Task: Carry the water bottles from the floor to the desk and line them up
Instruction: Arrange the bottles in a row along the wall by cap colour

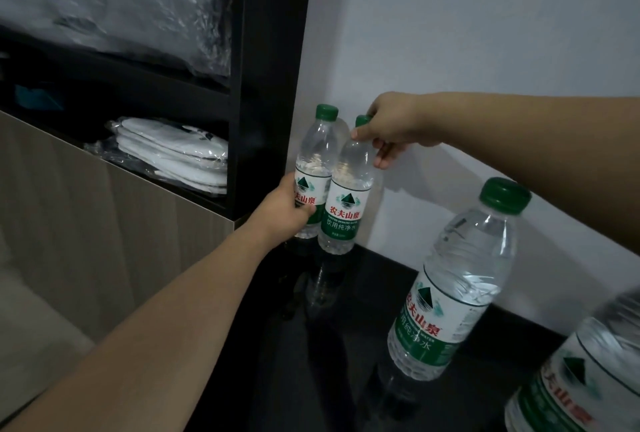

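black shelf unit (266, 50) | folded white items in plastic (173, 154) on lower shelf | white wall (467, 16) behind

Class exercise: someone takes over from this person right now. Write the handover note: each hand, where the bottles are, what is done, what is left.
Left hand grips the corner bottle at its label.
Right hand pinches the second bottle at its neck.
Both stand touching at the wall end of the black desk.
Third bottle and fourth bottle stand apart, nearer.
Done: four bottles up.
Left: even out the row; the floor is out of view.
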The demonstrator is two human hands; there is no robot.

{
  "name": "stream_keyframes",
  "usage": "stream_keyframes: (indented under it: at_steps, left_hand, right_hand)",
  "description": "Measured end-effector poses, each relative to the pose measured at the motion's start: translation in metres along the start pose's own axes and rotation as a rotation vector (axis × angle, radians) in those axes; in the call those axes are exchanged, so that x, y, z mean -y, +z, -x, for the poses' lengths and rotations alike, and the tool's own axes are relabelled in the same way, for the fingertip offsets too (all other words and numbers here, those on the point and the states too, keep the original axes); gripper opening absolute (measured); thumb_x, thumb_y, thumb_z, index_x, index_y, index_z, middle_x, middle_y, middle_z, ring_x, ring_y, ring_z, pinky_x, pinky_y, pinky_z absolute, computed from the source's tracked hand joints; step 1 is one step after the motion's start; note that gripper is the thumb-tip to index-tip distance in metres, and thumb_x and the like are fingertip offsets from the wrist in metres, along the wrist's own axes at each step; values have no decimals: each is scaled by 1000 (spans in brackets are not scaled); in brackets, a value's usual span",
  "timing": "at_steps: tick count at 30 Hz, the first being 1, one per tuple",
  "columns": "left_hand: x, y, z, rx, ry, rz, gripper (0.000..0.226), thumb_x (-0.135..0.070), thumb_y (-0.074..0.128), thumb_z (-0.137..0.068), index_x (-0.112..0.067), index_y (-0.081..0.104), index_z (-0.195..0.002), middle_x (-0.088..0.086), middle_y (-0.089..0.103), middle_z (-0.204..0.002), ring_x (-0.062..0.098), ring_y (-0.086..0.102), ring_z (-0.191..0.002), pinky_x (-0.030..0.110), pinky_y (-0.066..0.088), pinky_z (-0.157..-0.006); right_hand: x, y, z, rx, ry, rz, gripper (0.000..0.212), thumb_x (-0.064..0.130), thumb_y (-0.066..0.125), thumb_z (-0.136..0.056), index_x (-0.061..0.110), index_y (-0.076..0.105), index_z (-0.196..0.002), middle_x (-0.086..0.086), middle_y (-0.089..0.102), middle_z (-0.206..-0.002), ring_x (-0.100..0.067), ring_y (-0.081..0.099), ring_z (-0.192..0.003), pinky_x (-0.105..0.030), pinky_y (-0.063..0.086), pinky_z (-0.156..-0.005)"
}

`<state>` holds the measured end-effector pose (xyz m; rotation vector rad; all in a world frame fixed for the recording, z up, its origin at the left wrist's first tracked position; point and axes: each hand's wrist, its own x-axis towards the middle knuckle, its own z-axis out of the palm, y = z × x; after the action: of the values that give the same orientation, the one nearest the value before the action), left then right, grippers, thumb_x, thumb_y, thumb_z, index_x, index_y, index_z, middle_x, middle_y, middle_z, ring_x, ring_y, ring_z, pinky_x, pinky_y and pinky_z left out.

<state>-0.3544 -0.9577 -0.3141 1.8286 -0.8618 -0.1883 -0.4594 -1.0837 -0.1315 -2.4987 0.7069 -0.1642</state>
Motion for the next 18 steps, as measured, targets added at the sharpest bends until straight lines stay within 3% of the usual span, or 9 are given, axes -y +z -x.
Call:
stream_keyframes:
  at_steps: [3, 9, 12, 15, 18]
  left_hand:
    - [-4, 3, 4, -18, -21, -2, 65, -16, 64, -90, -25, 33, -146, -3, 57, -128, 16, 54, -116, 32, 44, -97]
    - [-37, -4, 28, -99, -40, -103, 52, -18, 62, -91, -18, 40, -138, 4, 60, -125, 21, 58, -110, 29, 43, -85]
    - [-63, -17, 56, -58, -4, -188, 44, -17, 60, -91, -17, 46, -134, 3, 62, -120, 13, 56, -97, 26, 41, -79]
    - [-99, -37, 93, -37, 35, -295, 36, -16, 59, -91, -14, 50, -127, 3, 62, -111, 14, 55, -90, 25, 40, -75]
    - [-148, -59, 133, -48, 29, -338, 38, -24, 58, -92, -14, 49, -128, 0, 57, -104, 14, 51, -87, 25, 38, -71]
  right_hand:
    - [-3, 2, 5, 5, 1, -28, 36, 19, 65, -92, -7, 50, -111, -18, 55, -87, -25, 66, -52, -30, 56, -49]
    - [3, -18, 50, -102, -60, 41, 57, 28, 64, -92, -10, 43, -129, -26, 64, -102, -36, 69, -84, -48, 58, -79]
    - [4, -41, 93, -230, -97, 138, 52, 31, 60, -93, -8, 49, -126, -24, 66, -103, -34, 68, -87, -43, 57, -79]
    - [3, -70, 150, -339, -105, 216, 57, 39, 57, -92, 7, 45, -137, -13, 57, -128, -28, 56, -110, -34, 46, -83]
    - [7, -98, 219, -396, -87, 237, 56, 40, 55, -92, 11, 43, -138, -9, 55, -132, -27, 53, -114, -28, 38, -81]
